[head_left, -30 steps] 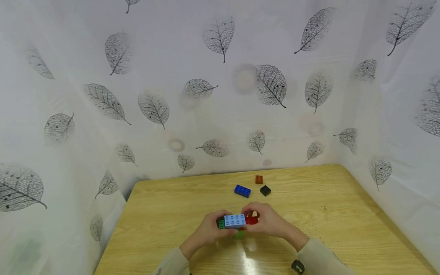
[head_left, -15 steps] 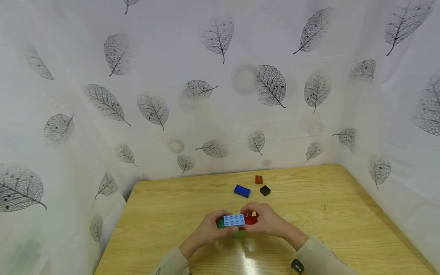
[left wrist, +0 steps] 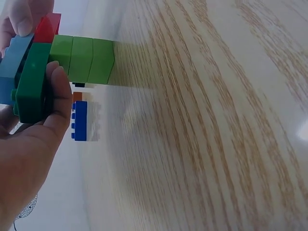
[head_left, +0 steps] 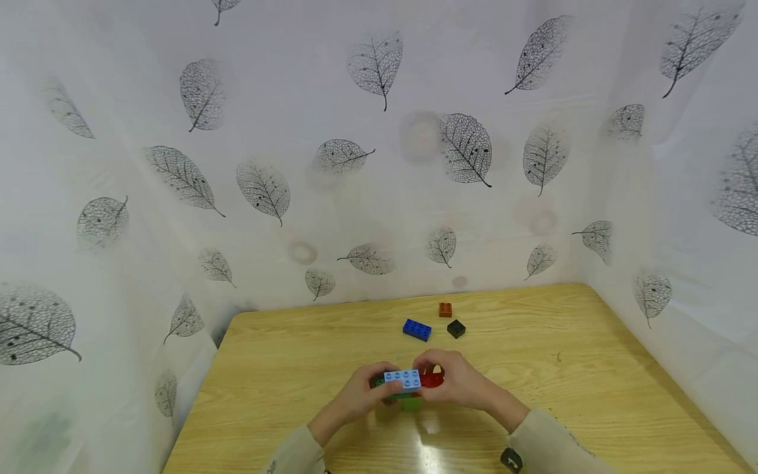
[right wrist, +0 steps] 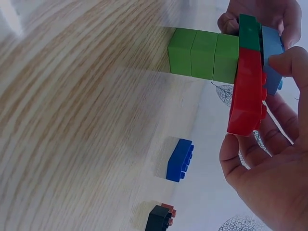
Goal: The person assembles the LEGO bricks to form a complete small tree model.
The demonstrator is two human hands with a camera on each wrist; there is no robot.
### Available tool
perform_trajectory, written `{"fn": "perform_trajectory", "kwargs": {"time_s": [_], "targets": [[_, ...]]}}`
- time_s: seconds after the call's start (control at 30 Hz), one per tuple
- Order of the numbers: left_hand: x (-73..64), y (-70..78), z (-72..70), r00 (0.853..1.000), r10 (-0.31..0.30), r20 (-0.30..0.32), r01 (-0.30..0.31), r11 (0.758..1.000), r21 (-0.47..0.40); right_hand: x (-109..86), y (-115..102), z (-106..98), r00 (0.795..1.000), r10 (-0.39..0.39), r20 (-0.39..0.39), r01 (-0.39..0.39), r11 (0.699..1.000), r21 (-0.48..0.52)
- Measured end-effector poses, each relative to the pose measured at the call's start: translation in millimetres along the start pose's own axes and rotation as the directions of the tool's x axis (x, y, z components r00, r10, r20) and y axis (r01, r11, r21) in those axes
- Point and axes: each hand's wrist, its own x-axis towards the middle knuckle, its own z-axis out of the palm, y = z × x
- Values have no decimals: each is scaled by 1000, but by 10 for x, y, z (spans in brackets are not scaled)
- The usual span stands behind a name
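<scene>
Right wrist view, light blue brick point(right wrist: 270, 41) over dark green brick point(right wrist: 249, 31) and red brick point(right wrist: 247, 91), light green stack point(right wrist: 204, 54) (three high) beneath, on bench point(right wrist: 96, 120), left hand point(head_left: 360, 392) gripping dark green, right hand point(head_left: 456, 380) gripping red.

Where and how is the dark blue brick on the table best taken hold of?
I would pinch the dark blue brick across the middle of its two long sides, coming from above. It lies flat, studs up, so those walls stand upright; the black brick near its right end probably makes an end grip less handy.
</scene>
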Motion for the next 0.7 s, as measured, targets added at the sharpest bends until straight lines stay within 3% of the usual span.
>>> {"fn": "perform_trajectory", "kwargs": {"time_s": [0.7], "targets": [[27, 25, -21, 999, 26, 29, -26, 999, -22, -52, 36, 6, 1000, -11, -12, 11, 999, 50]]}}
